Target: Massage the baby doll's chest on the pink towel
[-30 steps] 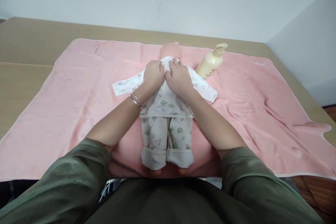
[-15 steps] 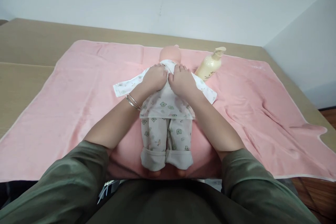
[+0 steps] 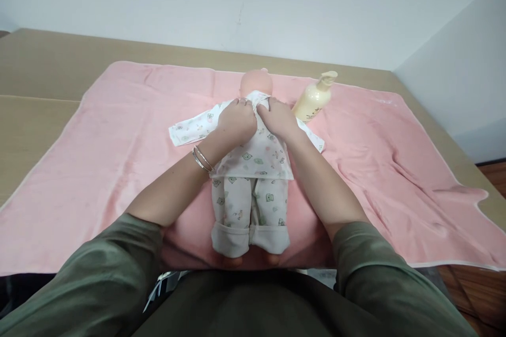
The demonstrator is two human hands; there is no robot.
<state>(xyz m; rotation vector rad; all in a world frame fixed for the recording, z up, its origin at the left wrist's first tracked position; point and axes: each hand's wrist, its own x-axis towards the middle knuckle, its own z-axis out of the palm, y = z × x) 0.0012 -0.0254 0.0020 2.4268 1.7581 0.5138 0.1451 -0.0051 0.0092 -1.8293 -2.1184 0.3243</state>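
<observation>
Curling inward more than a moment ago, the left hand [image 3: 237, 122] meets the shirt [image 3: 259, 155] near the bent right hand [image 3: 281, 120], any pinch impossible to tell, so contact seems neckline-centred on the doll [image 3: 256, 83], head at twelve o'clock.

L hand [image 3: 237, 120] curled tighter, nearer mid of shirt [image 3: 256, 150]; R hand [image 3: 280, 119] slid outward.

Left hand [image 3: 237, 122] and right hand [image 3: 279, 120] are hiding parts of the shirt [image 3: 256, 152].
Near the table's [image 3: 43, 63] front edge, trouser cuffs [image 3: 230, 241] are mostly covering the feet [image 3: 232, 261]; the bottle's [image 3: 314, 100] lettering is appearing too small to read.
</observation>
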